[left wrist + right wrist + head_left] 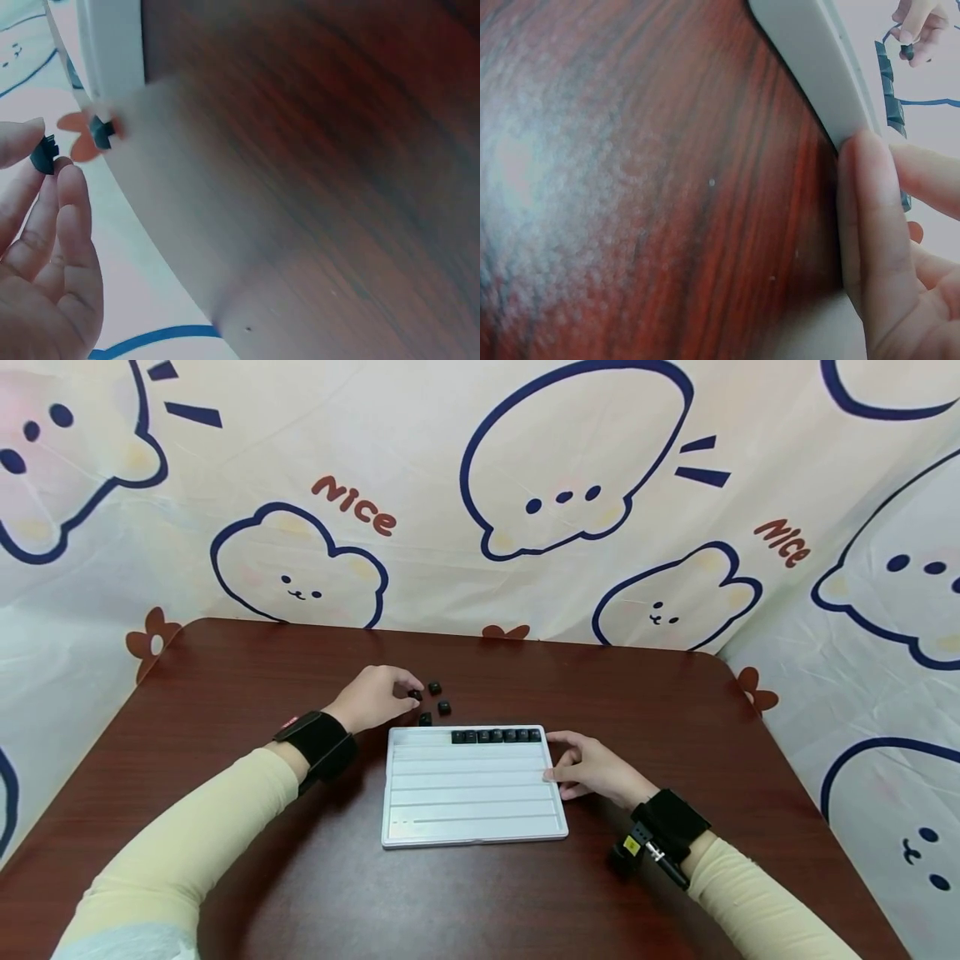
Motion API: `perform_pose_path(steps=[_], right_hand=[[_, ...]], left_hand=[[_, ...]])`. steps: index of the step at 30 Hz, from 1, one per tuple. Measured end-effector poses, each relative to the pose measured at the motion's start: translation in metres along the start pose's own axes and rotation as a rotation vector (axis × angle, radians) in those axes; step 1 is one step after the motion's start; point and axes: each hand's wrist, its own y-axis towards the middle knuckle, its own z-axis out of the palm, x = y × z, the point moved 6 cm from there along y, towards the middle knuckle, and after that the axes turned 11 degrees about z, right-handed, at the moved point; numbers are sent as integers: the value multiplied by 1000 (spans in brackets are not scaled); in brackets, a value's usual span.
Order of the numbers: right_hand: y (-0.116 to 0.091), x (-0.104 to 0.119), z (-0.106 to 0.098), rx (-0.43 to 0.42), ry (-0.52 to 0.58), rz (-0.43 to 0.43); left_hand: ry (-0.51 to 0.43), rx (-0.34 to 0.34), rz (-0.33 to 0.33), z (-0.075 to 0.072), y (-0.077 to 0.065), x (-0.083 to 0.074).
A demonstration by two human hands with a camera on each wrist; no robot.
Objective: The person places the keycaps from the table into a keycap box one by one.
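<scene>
Beyond a white, rectangular, ridged tray [472, 802], near its far-left corner, the left hand [373, 697] pinched a small black keycap [415, 695]. The right hand [595, 769] gripped the tray's right edge. Seven black keycaps [497, 736] lined its far edge; three loose keycaps [444, 707] lay beyond.

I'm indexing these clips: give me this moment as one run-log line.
left hand: pinches black key; right hand: holds white tray by right edge; key row: along tray's far edge; loose keys: on table beyond tray
</scene>
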Motion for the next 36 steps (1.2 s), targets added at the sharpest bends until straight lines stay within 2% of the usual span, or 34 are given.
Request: perform_pose_path(steps=[6,18,27,36], right_hand=[[1,-1,-1,2,0,1],[2,-2,0,12,6,-6],[2,-1,0,13,2,-7],[2,0,0,8,-2,-5]], left_hand=[[-19,-15,42,5,-2,-14],[-23,19,88,21,-6,-34],[25,61,137,33,-7,-38],[56,87,121,41,-5,-35]])
